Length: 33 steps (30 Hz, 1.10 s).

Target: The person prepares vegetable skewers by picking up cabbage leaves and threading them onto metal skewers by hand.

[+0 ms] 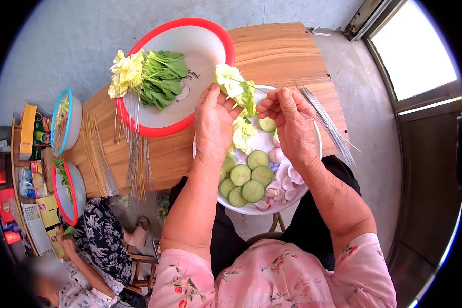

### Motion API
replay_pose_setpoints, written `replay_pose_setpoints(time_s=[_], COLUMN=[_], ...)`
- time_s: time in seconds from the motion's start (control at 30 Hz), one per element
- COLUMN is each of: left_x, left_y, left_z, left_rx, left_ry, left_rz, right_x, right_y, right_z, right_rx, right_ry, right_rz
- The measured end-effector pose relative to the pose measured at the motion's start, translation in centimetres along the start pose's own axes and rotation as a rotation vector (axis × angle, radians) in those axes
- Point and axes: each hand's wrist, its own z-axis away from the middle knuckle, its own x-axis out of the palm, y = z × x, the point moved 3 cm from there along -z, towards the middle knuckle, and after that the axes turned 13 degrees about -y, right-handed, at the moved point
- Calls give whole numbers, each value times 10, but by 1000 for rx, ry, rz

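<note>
Above a white bowl (317, 149), my left hand (215, 120) is closed round the base of some pale green lettuce leaves (231, 81). My right hand (291, 115) pinches a thin metal skewer (252, 87), whose far part reaches the leaves. In the bowl lie round cucumber slices (253, 191), pieces of pink onion (287, 186) and more lettuce (243, 134). A large red-rimmed basin (190, 23) stands beyond, with leafy greens (164, 77) and yellowish leaves (126, 74) on skewers at its left side.
Metal skewers (328, 126) lie at the right edge of the wooden table (272, 49), and wooden ones (97, 154) at its left. A blue-rimmed bowl (73, 123) and a smaller red-rimmed bowl (76, 192) stand farther left. Another person (100, 256) sits at the lower left, holding greens.
</note>
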Motion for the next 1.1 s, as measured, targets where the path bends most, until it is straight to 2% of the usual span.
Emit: replay_pose_setpoints(time_s=[0.07, 0.13, 0.33, 0.4, 0.73, 0.87, 1.1], left_x=[0, 0, 2, 1, -9, -1, 4], left_y=[-1, -1, 3, 3, 8, 8, 5], left_z=[1, 2, 3, 3, 2, 5, 3], left_rx=[-4, -8, -9, 11, 59, 77, 33], left_ry=[41, 84, 117, 121, 141, 165, 113], left_rz=[1, 0, -2, -102, -55, -175, -283], right_x=[0, 3, 6, 6, 12, 11, 15], right_y=[0, -1, -2, -4, -14, -17, -15], right_z=[0, 1, 2, 2, 10, 8, 8], right_rx=[-12, -25, -35, -28, -37, -51, -179], right_ry=[1, -97, -70, -67, -71, -66, -64], right_rz=[52, 203, 198, 213, 362, 438, 502])
